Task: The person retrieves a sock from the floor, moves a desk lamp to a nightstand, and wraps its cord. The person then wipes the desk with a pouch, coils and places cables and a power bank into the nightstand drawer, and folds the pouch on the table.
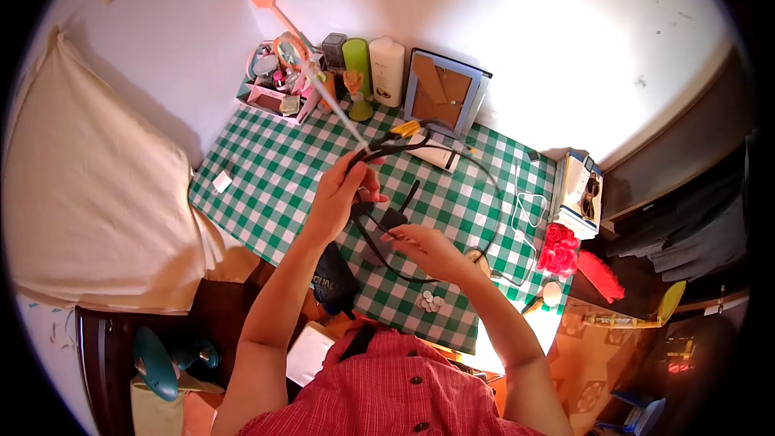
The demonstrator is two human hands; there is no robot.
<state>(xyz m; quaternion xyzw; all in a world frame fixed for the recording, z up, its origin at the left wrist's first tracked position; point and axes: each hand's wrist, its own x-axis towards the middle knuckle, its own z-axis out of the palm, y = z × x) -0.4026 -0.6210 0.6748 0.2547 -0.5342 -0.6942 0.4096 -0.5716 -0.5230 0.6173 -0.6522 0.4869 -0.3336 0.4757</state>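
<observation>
Above the green-and-white checked tablecloth, my left hand is closed around a loosely looped black cable. My right hand is to its lower right, fingers pinched on part of the same cable beside a small black block. Loops of the cable hang between and around both hands, and one thin stretch arcs out to the right. A yellow tag or tie shows at the upper part of the bundle. Behind it lies a small white box.
At the back stand a pink organizer, a green bottle, a cream bottle and a picture frame. On the right are a white cable, books and red flowers. White discs lie near the front.
</observation>
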